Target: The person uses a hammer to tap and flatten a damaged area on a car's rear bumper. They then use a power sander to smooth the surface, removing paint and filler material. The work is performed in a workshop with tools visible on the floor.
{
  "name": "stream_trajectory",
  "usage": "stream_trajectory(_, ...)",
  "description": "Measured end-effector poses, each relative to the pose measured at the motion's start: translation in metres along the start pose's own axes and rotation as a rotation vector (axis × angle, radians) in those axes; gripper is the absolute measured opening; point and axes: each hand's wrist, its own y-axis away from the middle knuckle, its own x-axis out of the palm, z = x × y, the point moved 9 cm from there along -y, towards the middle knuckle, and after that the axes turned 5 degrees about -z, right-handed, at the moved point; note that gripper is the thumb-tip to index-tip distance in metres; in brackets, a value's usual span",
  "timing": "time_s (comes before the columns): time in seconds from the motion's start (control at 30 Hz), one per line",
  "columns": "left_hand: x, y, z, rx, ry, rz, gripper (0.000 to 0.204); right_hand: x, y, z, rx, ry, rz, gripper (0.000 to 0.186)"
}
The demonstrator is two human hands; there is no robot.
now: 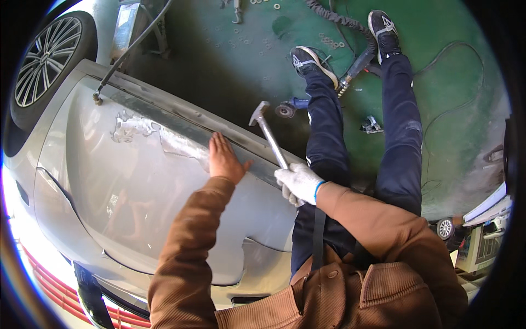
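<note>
Green workshop floor spreads beneath the person's outstretched legs, with a silver-grey car's side close on the left. Against that side lies the bare left hand, palm down, fingers extended and thumb spread, holding nothing; it seems placed to feel the surface or steady the body. The right hand, in a white knitted glove, is wrapped around the lower shaft of a metal hammer; gripping near the end probably leaves length for a swing, and the glove may cushion the palm. The hammer's head hangs clear of the bodywork, pointing away from the person.

Just beside the left fingers, a scraped patch of bright metal runs along the lower part of the car body panel. Farther along this edge, a metal fitting joins a dark line, cable or rod I cannot tell, perhaps anchored there. Beyond is a multi-spoke alloy wheel.

By the shoes lie a blue angle grinder and a grey tool on a ribbed hose, apparently kept within reach. Small washers are scattered past them.
</note>
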Motion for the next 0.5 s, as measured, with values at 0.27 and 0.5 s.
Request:
stream_trajectory(0.27, 0.028, 0.045, -0.121, 0.1, 0.049, 0.131, 0.125, -0.067, 0.01, -0.013, -0.031, -0.121, -0.102, 0.03)
stream_trajectory(0.5, 0.04, 0.097, -0.168, 0.317, 0.171, 0.18, 0.109, -0.009, 0.011, -0.018, -0.045, -0.068, 0.06, 0.036)
